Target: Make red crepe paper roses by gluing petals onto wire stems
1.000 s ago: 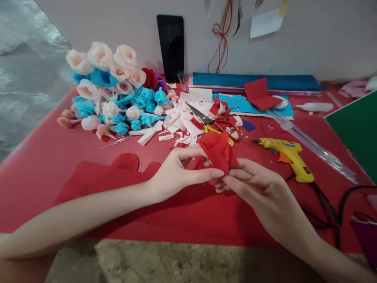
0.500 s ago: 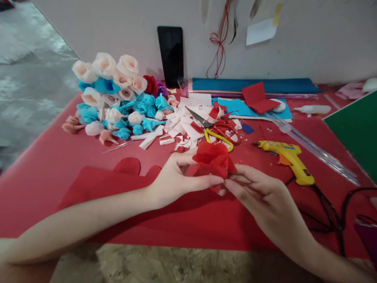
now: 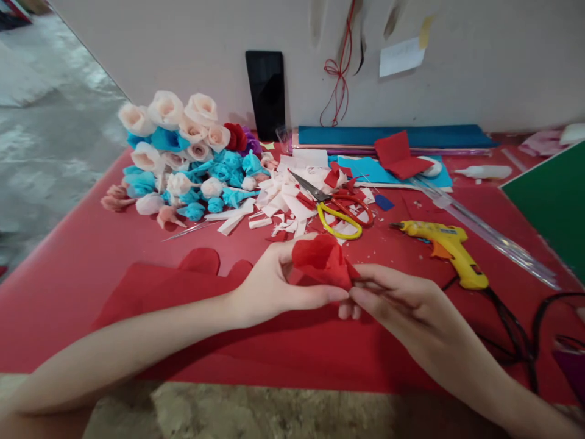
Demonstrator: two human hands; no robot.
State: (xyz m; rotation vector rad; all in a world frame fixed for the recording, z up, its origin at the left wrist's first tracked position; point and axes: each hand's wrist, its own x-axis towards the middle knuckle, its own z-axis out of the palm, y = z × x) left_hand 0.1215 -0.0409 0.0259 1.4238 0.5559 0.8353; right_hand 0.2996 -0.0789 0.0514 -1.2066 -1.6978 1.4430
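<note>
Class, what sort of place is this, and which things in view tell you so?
Probably a paper-craft workspace: paper flowers in pale and blue tones are piled on a red-topped table, red-and-yellow-handled scissors lie among paper scraps, and a yellow glue gun sits to the right.

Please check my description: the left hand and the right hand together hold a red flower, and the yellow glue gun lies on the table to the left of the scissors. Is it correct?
Not entirely: the head view shows the yellow glue gun to the right of the scissors, not the left.
</note>
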